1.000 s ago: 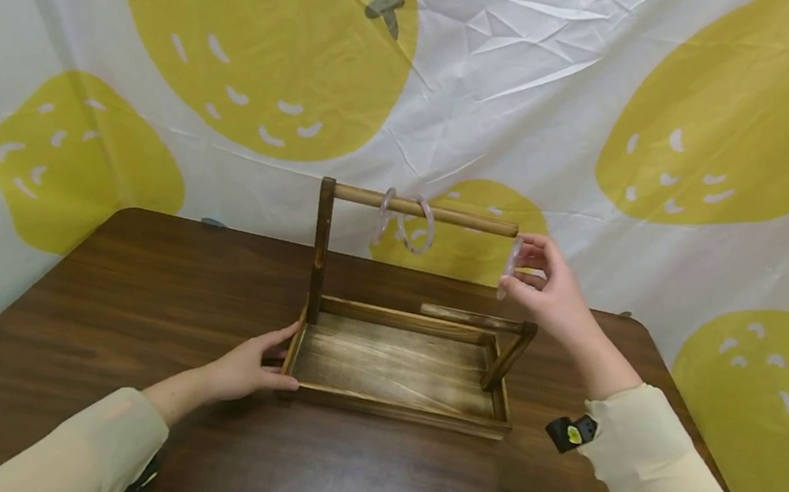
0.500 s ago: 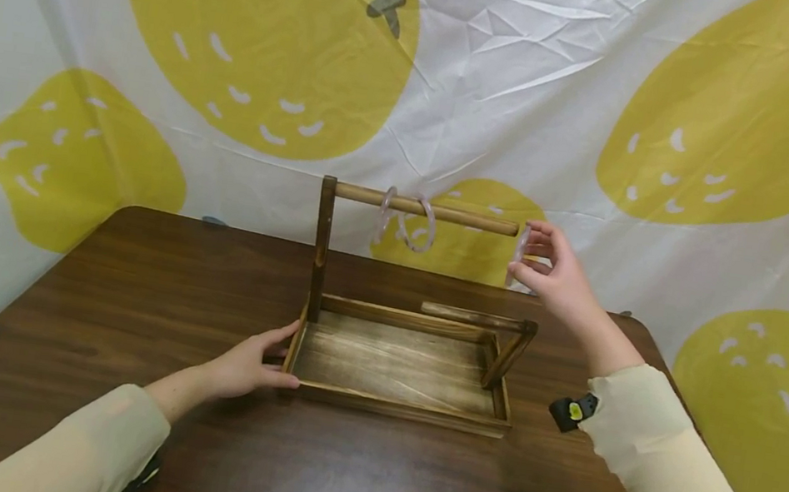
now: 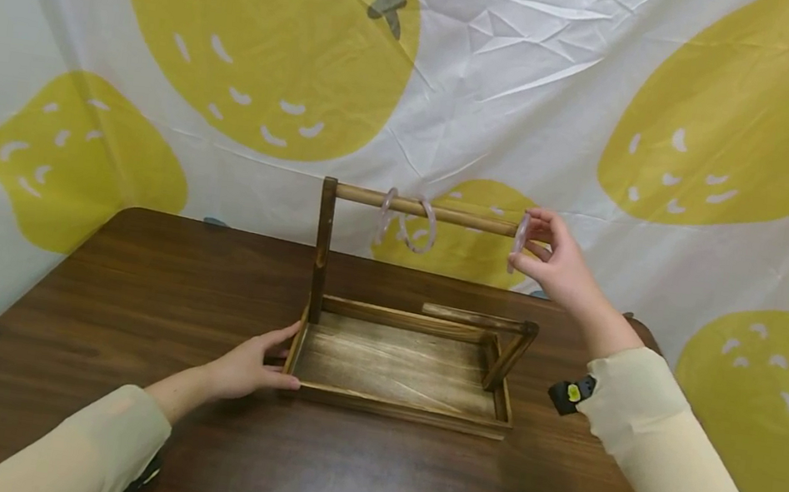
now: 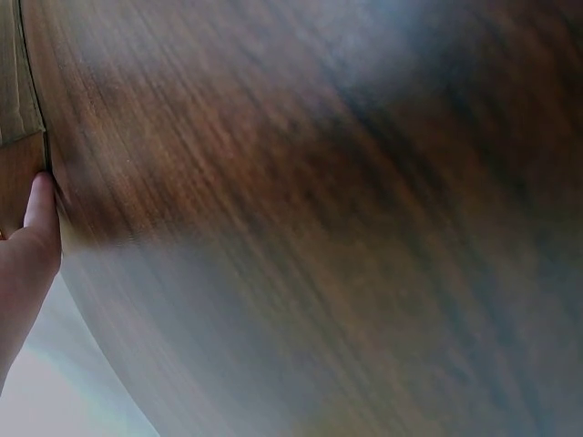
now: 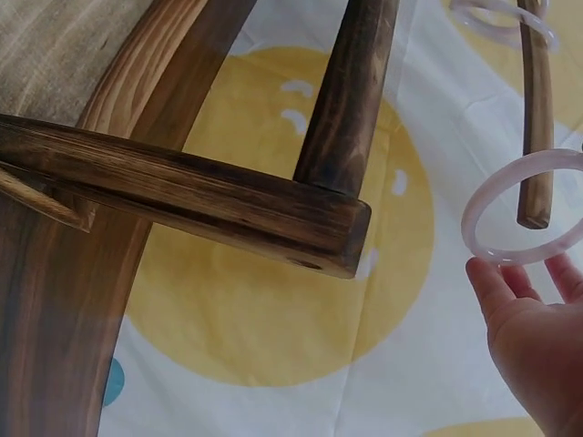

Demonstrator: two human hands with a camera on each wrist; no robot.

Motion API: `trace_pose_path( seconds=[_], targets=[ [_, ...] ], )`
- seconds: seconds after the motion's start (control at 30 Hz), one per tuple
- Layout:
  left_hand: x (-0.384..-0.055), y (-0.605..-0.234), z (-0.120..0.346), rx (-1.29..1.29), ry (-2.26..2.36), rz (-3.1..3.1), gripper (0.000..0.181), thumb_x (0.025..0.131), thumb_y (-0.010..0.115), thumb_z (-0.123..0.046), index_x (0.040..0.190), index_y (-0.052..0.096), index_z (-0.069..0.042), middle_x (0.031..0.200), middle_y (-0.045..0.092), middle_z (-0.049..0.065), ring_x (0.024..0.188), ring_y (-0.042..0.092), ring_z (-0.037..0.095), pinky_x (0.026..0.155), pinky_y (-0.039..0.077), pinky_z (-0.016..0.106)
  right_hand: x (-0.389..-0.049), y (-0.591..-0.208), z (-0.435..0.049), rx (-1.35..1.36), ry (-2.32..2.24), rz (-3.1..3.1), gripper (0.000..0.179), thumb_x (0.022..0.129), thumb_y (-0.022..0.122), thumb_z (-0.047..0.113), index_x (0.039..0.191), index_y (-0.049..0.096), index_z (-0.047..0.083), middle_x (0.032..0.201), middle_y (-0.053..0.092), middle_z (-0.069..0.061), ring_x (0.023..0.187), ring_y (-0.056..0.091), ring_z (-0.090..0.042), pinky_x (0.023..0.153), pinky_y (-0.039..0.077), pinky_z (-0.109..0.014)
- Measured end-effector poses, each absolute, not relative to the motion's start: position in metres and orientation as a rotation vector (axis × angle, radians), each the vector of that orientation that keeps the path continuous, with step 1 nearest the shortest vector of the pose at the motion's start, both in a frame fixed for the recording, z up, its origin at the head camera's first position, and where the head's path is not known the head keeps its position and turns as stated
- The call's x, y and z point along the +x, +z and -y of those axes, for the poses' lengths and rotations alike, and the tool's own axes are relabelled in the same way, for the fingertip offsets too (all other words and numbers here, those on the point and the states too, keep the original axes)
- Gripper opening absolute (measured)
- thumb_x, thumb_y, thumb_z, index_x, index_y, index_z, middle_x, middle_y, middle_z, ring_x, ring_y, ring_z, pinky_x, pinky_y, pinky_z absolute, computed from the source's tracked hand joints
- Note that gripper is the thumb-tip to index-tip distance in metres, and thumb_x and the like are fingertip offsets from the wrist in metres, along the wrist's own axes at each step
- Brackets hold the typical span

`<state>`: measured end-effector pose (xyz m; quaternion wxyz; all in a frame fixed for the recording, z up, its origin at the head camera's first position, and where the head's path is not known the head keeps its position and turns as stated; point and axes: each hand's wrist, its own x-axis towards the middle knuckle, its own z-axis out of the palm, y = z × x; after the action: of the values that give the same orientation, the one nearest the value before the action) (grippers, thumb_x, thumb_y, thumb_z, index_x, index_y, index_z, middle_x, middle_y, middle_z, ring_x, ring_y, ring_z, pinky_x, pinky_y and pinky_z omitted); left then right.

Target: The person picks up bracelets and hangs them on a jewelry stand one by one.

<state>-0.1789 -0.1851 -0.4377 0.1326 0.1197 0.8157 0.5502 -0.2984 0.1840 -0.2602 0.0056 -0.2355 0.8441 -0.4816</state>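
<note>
My right hand [image 3: 562, 265] pinches a pale pink translucent bangle [image 3: 519, 243] between thumb and fingers at the free end of the upper rod [image 3: 474, 221]. In the right wrist view the rod's tip shows inside the bangle [image 5: 485, 196]; whether it passes through, I cannot tell. Two similar bangles hang farther along that rod, the left one [image 3: 384, 215] seen nearly edge-on, the other bangle [image 3: 431, 230] turned more to face me. The wooden stand has a shallow tray base [image 3: 409, 413]. My left hand [image 3: 243, 366] rests against its left end, thumb extended along the front corner.
A shorter, lower rod [image 3: 471, 318] runs left from a post [image 3: 509, 359] at the stand's right. The upper rod rises from a tall left post [image 3: 321, 252]. Beneath lies a dark wooden table [image 3: 361, 481], with a lemon-print cloth [image 3: 510, 69] behind.
My right hand rises slightly with the bangle, bringing it from below the upper rod's end level with the tip. My left hand and the stand stay put.
</note>
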Motion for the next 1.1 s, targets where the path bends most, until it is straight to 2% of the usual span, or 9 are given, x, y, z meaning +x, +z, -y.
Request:
trace_pose_path(
  seconds=[0.23, 0.47, 0.8, 1.1],
  targets=[
    [-0.179, -0.438, 0.185, 0.339, 1.601, -2.362, 0.094, 0.080, 0.074, -0.019, 0.149, 0.012, 0.000, 0.151, 0.014, 0.031, 0.129, 0.037, 0.046, 0.098, 0.050, 0.040, -0.303, -0.255, -0.182, -0.784, -1.522, -2.645, 0.063, 0.086, 0.055, -0.004, 0.140, 0.023, -0.004, 0.120, 0.036, -0.004, 0.122, 0.038, -0.025, 0.114, 0.032, -0.045],
    [-0.179, -0.438, 0.186, 0.340, 1.602, -2.365, 0.094, 0.080, 0.074, -0.018, 0.149, 0.013, 0.000, 0.151, 0.014, 0.031, 0.129, 0.037, 0.046, 0.098, 0.050, 0.041, -0.306, -0.251, -0.179, -0.793, -1.513, -2.634, 0.064, 0.085, 0.057, -0.003, 0.140, 0.024, -0.001, 0.123, 0.035, -0.009, 0.130, 0.034, -0.034, 0.115, 0.029, -0.046],
    [-0.179, -0.437, 0.185, 0.335, 1.612, -2.357, 0.094, 0.080, 0.074, -0.018, 0.149, 0.013, 0.002, 0.151, 0.015, 0.031, 0.129, 0.037, 0.046, 0.099, 0.049, 0.041, -0.309, -0.245, -0.173, -0.859, -1.452, -2.675, 0.067, 0.084, 0.060, -0.002, 0.141, 0.024, -0.002, 0.137, 0.033, -0.024, 0.134, 0.030, -0.034, 0.119, 0.022, -0.044],
    [-0.180, -0.439, 0.185, 0.344, 1.613, -2.361, 0.095, 0.079, 0.075, -0.019, 0.148, 0.014, 0.002, 0.151, 0.015, 0.031, 0.129, 0.037, 0.046, 0.099, 0.049, 0.041, -0.310, -0.242, -0.168, -0.859, -1.394, -2.685, 0.068, 0.085, 0.061, 0.003, 0.142, 0.025, 0.002, 0.141, 0.034, -0.023, 0.136, 0.029, -0.035, 0.119, 0.020, -0.046]
  ],
)
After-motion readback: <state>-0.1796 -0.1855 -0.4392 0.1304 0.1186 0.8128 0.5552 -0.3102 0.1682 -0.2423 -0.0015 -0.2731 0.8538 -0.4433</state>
